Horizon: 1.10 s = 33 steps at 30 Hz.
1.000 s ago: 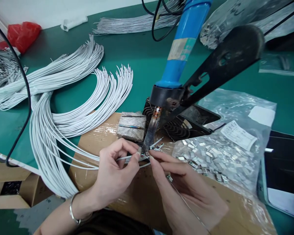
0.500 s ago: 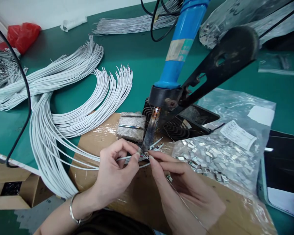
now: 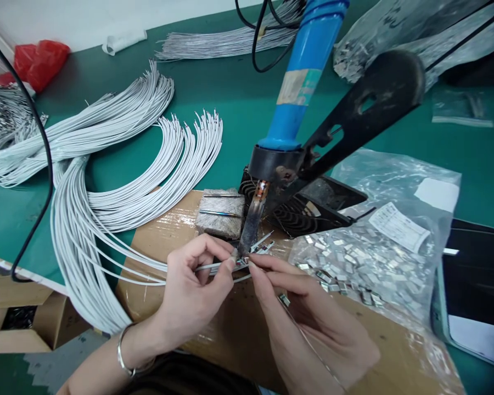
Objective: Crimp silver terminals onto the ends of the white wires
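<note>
below, the left hand point(image 3: 200, 282) pinches a slim white cable point(image 3: 206, 267) near the blue-handled soldering iron's point(image 3: 290, 118) tip; the right hand point(image 3: 308, 312) pinches thin silvery wire point(image 3: 321, 359); open green tabletop point(image 3: 247, 93) lies past the brown cardboard's point(image 3: 170, 225) far edge.

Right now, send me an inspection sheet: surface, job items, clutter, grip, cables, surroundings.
Surface: green bench top; cardboard around the hands.
Job items: white wires, bundled and fanned; soldering iron in a black bracket, tip down at the fingertips.
Clutter: clear bag with small metal parts; wrapped block; black fan.
Grip: left hand pinches white wires; right hand holds a thin strand; fingertip detail too small to tell.
Cables: black cable at left; black loops behind the iron.
Surroundings: open box lower left; red bag upper left.
</note>
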Each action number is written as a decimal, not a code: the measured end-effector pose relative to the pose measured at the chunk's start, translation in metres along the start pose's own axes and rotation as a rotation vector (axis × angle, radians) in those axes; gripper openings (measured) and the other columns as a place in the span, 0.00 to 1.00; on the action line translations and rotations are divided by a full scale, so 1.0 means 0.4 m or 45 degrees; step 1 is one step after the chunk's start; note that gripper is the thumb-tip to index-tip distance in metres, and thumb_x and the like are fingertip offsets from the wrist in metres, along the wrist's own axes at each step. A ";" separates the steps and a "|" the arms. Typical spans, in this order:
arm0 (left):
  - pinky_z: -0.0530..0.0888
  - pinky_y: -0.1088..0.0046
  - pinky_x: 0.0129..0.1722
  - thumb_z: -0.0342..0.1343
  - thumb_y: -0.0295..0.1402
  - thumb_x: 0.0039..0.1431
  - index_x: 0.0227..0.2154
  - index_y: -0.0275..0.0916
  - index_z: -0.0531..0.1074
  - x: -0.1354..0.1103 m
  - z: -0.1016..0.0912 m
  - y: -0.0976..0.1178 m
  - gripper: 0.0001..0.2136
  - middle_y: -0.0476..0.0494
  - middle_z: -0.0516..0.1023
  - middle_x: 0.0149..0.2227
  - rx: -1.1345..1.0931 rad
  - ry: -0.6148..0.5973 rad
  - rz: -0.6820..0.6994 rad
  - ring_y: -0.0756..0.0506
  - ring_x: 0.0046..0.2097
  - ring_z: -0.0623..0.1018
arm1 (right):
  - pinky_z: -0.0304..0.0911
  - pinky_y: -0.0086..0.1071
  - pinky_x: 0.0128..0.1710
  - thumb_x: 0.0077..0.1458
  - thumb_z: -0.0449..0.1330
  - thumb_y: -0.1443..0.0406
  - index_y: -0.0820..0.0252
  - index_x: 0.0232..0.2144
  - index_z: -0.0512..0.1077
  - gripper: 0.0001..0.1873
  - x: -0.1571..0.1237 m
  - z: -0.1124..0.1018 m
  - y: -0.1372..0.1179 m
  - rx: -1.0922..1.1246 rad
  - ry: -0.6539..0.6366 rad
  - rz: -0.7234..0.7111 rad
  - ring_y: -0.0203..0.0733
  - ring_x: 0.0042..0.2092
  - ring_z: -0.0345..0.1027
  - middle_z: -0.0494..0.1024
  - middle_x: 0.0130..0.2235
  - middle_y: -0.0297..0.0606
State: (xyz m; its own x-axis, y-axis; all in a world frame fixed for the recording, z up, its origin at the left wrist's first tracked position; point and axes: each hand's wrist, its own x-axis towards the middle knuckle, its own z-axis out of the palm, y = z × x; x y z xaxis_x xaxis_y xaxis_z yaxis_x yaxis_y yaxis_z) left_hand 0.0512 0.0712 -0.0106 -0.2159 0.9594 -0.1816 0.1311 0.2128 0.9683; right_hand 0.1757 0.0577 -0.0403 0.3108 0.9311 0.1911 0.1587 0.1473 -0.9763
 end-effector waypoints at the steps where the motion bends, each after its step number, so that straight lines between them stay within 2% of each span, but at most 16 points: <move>1: 0.55 0.75 0.20 0.62 0.27 0.55 0.25 0.37 0.73 0.000 0.000 -0.001 0.05 0.43 0.81 0.34 0.002 -0.006 0.005 0.53 0.23 0.63 | 0.72 0.28 0.40 0.56 0.71 0.70 0.53 0.28 0.80 0.07 0.000 0.001 -0.001 -0.009 0.008 -0.007 0.37 0.36 0.81 0.87 0.37 0.32; 7: 0.57 0.75 0.21 0.62 0.26 0.56 0.25 0.38 0.73 -0.001 -0.001 -0.001 0.05 0.42 0.81 0.34 0.013 -0.006 0.035 0.49 0.29 0.72 | 0.72 0.30 0.40 0.56 0.71 0.69 0.53 0.29 0.81 0.06 0.000 0.002 -0.004 -0.069 0.029 -0.028 0.39 0.36 0.82 0.87 0.36 0.33; 11: 0.59 0.75 0.22 0.62 0.26 0.56 0.26 0.38 0.73 -0.001 -0.004 -0.002 0.05 0.42 0.82 0.35 0.021 -0.019 0.053 0.49 0.29 0.73 | 0.73 0.28 0.39 0.55 0.72 0.69 0.52 0.29 0.81 0.06 -0.001 0.001 -0.004 -0.079 0.031 -0.073 0.37 0.35 0.82 0.87 0.36 0.32; 15: 0.58 0.75 0.22 0.62 0.26 0.57 0.26 0.38 0.74 -0.002 -0.008 -0.008 0.06 0.41 0.82 0.35 0.029 -0.025 0.083 0.48 0.30 0.75 | 0.75 0.31 0.37 0.56 0.71 0.69 0.53 0.28 0.80 0.07 -0.004 0.003 -0.005 -0.082 0.038 -0.041 0.41 0.35 0.83 0.88 0.37 0.34; 23: 0.56 0.76 0.20 0.62 0.27 0.56 0.26 0.38 0.73 0.004 -0.012 -0.010 0.05 0.42 0.82 0.34 0.034 -0.035 0.100 0.51 0.27 0.70 | 0.72 0.27 0.35 0.56 0.70 0.70 0.53 0.27 0.80 0.08 -0.005 0.005 -0.007 -0.080 0.051 -0.061 0.36 0.33 0.81 0.88 0.37 0.31; 28: 0.56 0.76 0.20 0.62 0.28 0.57 0.26 0.37 0.74 0.002 -0.009 -0.004 0.06 0.42 0.81 0.34 0.012 -0.047 0.031 0.53 0.23 0.65 | 0.71 0.24 0.38 0.57 0.70 0.71 0.53 0.28 0.79 0.09 -0.003 0.004 -0.002 -0.030 0.021 -0.031 0.33 0.35 0.81 0.87 0.37 0.29; 33: 0.58 0.78 0.22 0.61 0.28 0.58 0.26 0.35 0.73 0.000 -0.005 -0.005 0.06 0.42 0.79 0.34 0.030 -0.044 0.040 0.54 0.24 0.66 | 0.71 0.25 0.42 0.60 0.68 0.68 0.54 0.32 0.77 0.06 -0.004 -0.008 0.017 -0.031 -0.029 0.006 0.34 0.40 0.80 0.86 0.41 0.32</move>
State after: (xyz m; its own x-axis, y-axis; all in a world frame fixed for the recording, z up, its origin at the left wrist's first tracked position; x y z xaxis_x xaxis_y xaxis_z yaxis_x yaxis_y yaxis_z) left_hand 0.0492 0.0705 -0.0121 -0.1774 0.9715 -0.1574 0.1604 0.1864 0.9693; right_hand 0.1792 0.0562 -0.0469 0.2904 0.9390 0.1840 0.1803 0.1352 -0.9743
